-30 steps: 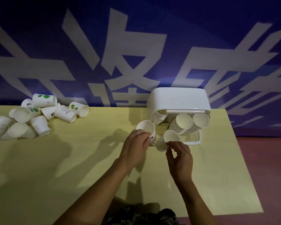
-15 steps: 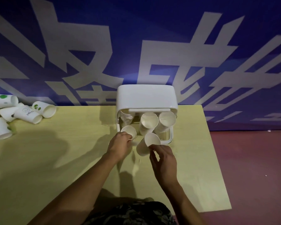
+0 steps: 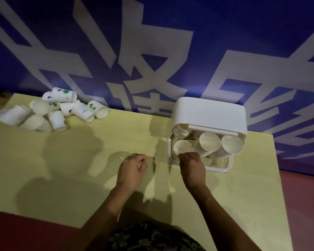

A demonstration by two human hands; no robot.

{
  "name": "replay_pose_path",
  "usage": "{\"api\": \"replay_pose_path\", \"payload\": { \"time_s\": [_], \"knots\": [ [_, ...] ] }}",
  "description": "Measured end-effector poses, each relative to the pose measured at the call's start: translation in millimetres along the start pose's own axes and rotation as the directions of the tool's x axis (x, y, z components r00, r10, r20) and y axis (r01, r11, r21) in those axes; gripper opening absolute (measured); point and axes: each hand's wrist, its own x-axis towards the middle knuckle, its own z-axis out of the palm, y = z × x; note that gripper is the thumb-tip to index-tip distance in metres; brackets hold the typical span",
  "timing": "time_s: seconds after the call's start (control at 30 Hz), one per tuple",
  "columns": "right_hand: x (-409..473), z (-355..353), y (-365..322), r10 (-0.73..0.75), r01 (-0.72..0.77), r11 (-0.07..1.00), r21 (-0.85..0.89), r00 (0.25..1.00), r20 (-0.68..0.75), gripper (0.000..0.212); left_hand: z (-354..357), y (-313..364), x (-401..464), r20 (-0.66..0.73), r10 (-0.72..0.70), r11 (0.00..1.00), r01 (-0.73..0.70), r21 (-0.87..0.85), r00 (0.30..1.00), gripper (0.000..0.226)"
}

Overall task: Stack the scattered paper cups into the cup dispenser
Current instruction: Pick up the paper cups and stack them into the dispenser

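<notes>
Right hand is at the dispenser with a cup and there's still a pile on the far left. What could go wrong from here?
1. The right hand pinches only the rim of the cup at the dispenser; the rim might buckle or the cup might slip before it seats.
2. The cup stacks inside lean forward, so a push could jostle them.
3. The loose cups lie on their sides near the table edge; one could roll off.
</notes>
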Motion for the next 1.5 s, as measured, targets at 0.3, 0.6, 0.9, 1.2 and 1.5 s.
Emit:
{"api": "replay_pose_path", "payload": {
  "time_s": [0.3,0.6,0.9,1.2,1.5],
  "knots": [
    [18,32,-73,-0.024,0.025,0.999,0.037,0.999,-0.038,0.013,-65,-68,12,-0.099,-0.073,0.997,0.071,-0.023,0.992,0.012],
    [49,99,-238,-0.053,0.016,0.967,0.255,0.989,0.141,0.017,-189,-196,54,-0.393,-0.356,0.935,0.322,-0.152,0.848,0.010],
    [105,178,-351,0.249,-0.369,0.803,0.468,0.921,0.299,0.011,-280,-332,104,-0.357,-0.786,0.604,0.505,-0.616,0.504,0.023],
    [177,230,-382,0.579,-0.710,0.405,0.577,0.687,0.439,0.027,-288,-370,148,-0.359,-0.837,0.528,0.435,-0.730,0.413,0.026],
    [224,248,-409,0.043,-0.045,0.999,0.013,0.990,0.136,0.059,-290,-378,156,-0.335,-0.815,0.517,0.332,-0.789,0.473,0.013]
  ]
}}
